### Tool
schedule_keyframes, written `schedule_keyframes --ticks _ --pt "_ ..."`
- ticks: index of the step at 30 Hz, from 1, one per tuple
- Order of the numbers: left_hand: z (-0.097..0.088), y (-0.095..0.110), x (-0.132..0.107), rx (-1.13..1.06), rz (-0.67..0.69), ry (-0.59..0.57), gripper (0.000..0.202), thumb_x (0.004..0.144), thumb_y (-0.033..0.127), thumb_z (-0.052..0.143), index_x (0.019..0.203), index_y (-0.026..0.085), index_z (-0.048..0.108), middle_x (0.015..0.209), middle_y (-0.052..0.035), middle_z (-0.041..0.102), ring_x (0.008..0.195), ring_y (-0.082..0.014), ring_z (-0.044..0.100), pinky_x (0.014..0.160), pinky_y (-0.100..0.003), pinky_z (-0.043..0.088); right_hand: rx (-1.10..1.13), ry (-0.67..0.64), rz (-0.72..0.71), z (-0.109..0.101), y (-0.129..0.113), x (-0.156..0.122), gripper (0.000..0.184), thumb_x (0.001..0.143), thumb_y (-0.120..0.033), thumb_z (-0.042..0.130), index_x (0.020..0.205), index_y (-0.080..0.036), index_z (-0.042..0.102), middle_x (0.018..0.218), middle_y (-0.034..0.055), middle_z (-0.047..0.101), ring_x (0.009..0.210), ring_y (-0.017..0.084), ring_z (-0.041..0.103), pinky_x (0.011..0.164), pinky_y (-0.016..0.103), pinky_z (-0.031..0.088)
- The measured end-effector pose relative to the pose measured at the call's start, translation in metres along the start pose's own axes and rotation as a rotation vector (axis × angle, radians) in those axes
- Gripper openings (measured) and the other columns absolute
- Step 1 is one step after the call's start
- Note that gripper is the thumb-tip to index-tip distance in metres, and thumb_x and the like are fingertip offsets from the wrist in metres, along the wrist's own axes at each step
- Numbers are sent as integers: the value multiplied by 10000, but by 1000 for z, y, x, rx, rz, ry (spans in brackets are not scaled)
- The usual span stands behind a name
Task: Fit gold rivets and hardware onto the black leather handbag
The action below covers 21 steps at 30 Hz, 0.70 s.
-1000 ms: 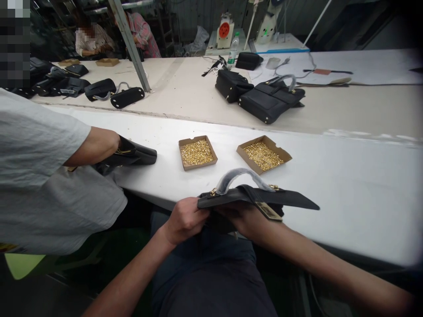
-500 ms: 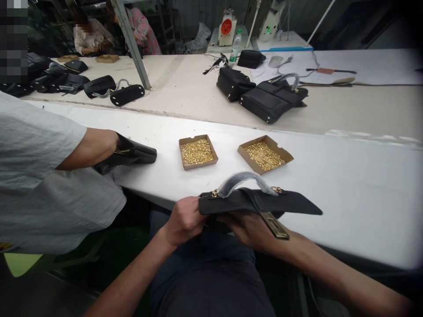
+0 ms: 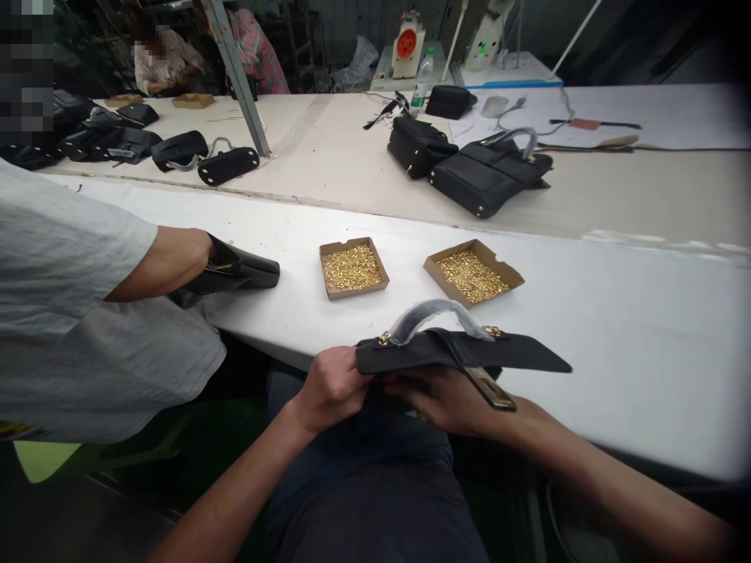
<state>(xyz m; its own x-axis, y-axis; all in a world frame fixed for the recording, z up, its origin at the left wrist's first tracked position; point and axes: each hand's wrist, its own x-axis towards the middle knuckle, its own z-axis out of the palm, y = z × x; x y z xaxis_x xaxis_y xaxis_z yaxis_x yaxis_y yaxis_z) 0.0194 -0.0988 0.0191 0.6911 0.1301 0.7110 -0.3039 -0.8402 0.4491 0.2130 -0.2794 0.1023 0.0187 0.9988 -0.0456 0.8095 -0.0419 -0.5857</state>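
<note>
A black handbag (image 3: 411, 358) is held over my lap at the table's near edge, its plastic-wrapped handle (image 3: 434, 311) upward. My left hand (image 3: 333, 387) grips the bag's left side with curled fingers. Under the flap, my right hand (image 3: 449, 399) reaches into or against the bag; its fingertips are hidden. A strap with a gold metal plate (image 3: 491, 389) hangs over my right wrist. Beyond the bag stand two shallow cardboard boxes of small gold metal pieces, a left box (image 3: 354, 295) and a right box (image 3: 516, 283).
At left, a co-worker's arm (image 3: 161, 262) reaches into another black bag (image 3: 255, 272). Several black handbags (image 3: 481, 176) lie across the table, near a metal post (image 3: 238, 78). A bottle (image 3: 422, 78) and sewing machines (image 3: 407, 47) are at the back, with other people behind.
My right hand has shifted slightly under the flap, and the hanging gold plate sits a little higher. My left hand keeps its grip. The view has tilted slightly.
</note>
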Motion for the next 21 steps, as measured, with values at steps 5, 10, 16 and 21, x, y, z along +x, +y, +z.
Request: schedule_keyframes --ticks 5,10,16,21 --pt "1 4 -2 19 -112 -15 141 1050 78 651 1054 196 729 906 -37 692 819 -214 642 733 -400 425 75 35 48 -6 -9 10 205 1081 -341 688 1244 -346 813 1274 -25 829 1176 283 775 1121 494 591" --pt "0 3 -4 105 -108 -45 104 1061 135 688 1065 196 772 934 -52 718 834 -236 661 730 -411 443 74 121 107 -4 -19 12 167 1002 -309 726 1142 -303 816 1166 5 831 1098 304 771 1048 514 600" --pt "-4 7 3 56 -118 -43 163 1038 121 667 1111 192 795 945 -47 750 819 -250 712 709 -403 491 -134 157 127 1 -33 10 309 951 -190 693 1241 -222 794 1260 111 803 1163 382 757 1074 580 611" --pt "-6 12 4 43 -166 -53 195 979 91 706 1127 196 778 994 -58 794 861 -279 765 735 -386 527 -255 108 145 1 -33 5 472 976 -207 738 1449 -214 733 1448 180 734 1306 416 706 1165 568 571"
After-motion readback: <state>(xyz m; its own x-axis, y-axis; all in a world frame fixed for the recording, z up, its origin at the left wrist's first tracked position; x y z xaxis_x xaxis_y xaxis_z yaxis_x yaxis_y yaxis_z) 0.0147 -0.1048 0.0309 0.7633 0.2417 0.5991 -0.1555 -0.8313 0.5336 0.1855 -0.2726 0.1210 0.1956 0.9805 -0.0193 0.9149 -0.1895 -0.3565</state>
